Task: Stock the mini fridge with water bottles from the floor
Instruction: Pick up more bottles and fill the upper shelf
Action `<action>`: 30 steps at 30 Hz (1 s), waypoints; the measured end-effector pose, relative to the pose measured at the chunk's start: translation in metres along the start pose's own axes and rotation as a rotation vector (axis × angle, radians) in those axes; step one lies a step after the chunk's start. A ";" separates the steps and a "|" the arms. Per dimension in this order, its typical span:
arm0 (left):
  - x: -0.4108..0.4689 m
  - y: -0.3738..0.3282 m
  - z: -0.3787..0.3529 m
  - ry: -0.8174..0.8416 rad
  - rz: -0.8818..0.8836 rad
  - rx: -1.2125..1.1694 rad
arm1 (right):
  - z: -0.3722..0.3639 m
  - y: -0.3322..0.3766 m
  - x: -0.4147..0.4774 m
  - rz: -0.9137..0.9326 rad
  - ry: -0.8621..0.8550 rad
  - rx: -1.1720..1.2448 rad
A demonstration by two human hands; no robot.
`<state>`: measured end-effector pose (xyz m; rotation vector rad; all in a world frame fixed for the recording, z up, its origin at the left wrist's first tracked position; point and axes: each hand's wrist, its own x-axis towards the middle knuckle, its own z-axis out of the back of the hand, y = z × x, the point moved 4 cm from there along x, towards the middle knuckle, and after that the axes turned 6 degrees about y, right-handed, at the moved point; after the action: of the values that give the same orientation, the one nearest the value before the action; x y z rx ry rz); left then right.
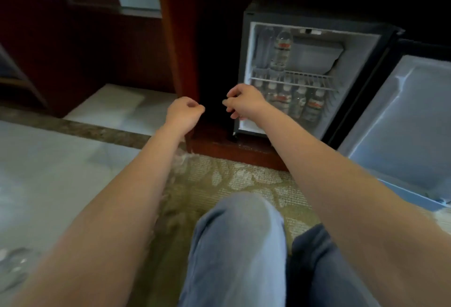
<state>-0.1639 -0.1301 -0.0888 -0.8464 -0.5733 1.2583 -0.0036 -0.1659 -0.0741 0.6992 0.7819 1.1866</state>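
The person's knees in jeans (239,245) rest on a patterned carpet (244,177), and both bare arms reach forward over it. At the left edge of the floor lies some crumpled clear plastic (14,265), too blurred to make out. The left hand (185,111) is curled into a loose fist with nothing in it, in front of a dark wooden cabinet (175,50). The right hand (244,101) has its fingers bent inward, nothing visible between them, just at the lower left front corner of the open mini fridge (246,45). Just beyond its knuckles, a row of clear water bottles (295,102) with white caps and red labels stands on the fridge floor. Above them on a wire shelf (305,79), one more bottle (283,49) stands upright at the left end. The fridge door (402,116) hangs open to the right.
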 end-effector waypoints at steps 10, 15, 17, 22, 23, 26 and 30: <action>-0.095 0.148 0.113 -0.142 0.268 0.059 | -0.180 0.077 -0.063 0.174 0.423 -0.185; -0.157 0.223 0.145 -0.199 0.435 0.015 | -0.264 0.084 -0.096 0.189 0.598 -0.213; -0.187 0.251 0.147 -0.237 0.504 -0.002 | -0.294 0.079 -0.111 0.183 0.660 -0.233; -0.258 0.303 0.124 -0.277 0.640 -0.032 | -0.352 0.050 -0.150 0.136 0.821 -0.262; -0.270 0.313 0.119 -0.288 0.664 -0.032 | -0.361 0.042 -0.155 0.130 0.840 -0.268; -0.303 0.339 0.105 -0.358 0.724 0.011 | -0.379 0.017 -0.168 0.117 0.857 -0.270; -0.337 0.369 0.094 -0.393 0.790 0.206 | -0.392 -0.015 -0.185 0.148 0.909 -0.396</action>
<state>-0.5310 -0.4046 -0.3090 -0.6667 -0.4079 2.1970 -0.3540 -0.3227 -0.2749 -0.1582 1.1948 1.7551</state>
